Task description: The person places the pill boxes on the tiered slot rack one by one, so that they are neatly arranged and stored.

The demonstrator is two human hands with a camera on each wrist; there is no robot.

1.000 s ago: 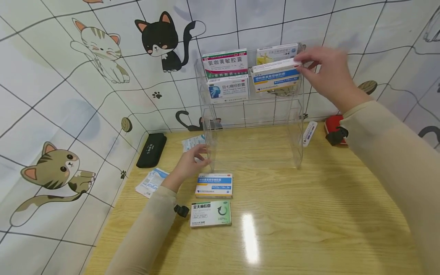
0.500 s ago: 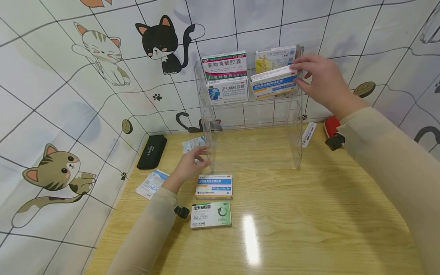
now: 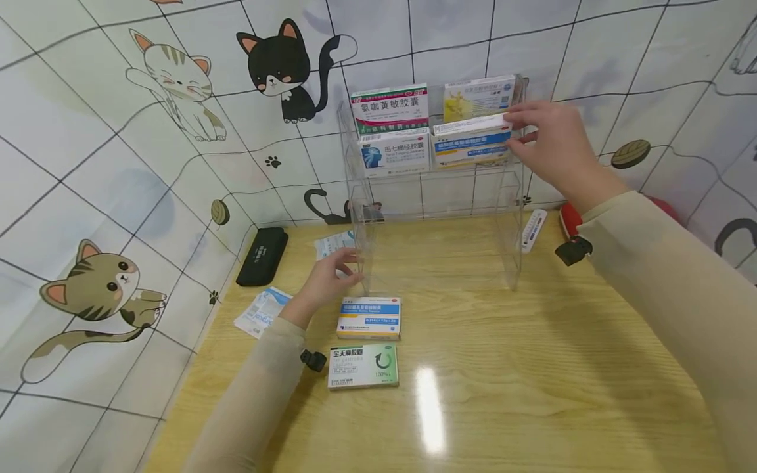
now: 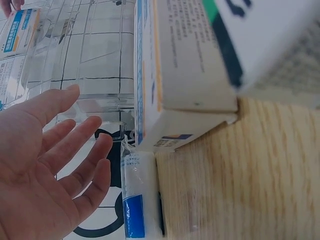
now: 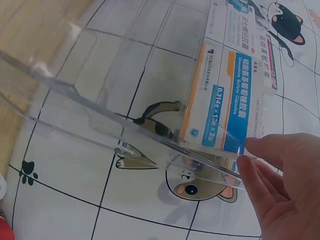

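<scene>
A clear acrylic rack (image 3: 434, 215) stands on the wooden table against the tiled wall. In its upper part, at the front right, sits a white, blue and orange medicine box (image 3: 471, 146). My right hand (image 3: 558, 141) pinches that box at its right end; thumb and forefinger show there in the right wrist view too. Beside it is a white box with a blue head picture (image 3: 395, 155). Behind them stand a red-green-white box (image 3: 390, 110) and a yellow-white box (image 3: 478, 97). My left hand (image 3: 326, 279), fingers relaxed and apart, is at the rack's lower left side; whether it touches is unclear.
On the table before the rack lie another blue-orange box (image 3: 369, 318) and a green-white box (image 3: 363, 366). Left are a black case (image 3: 263, 256) and packets, one a blue-white packet (image 3: 263, 311). Right are a white thermometer-like strip (image 3: 533, 230) and a red case (image 3: 569, 221).
The blue-orange box has sunk from a tilt to nearly level in the rack's front right place, my right hand moving down with it. The left hand has stayed at the rack's side.
</scene>
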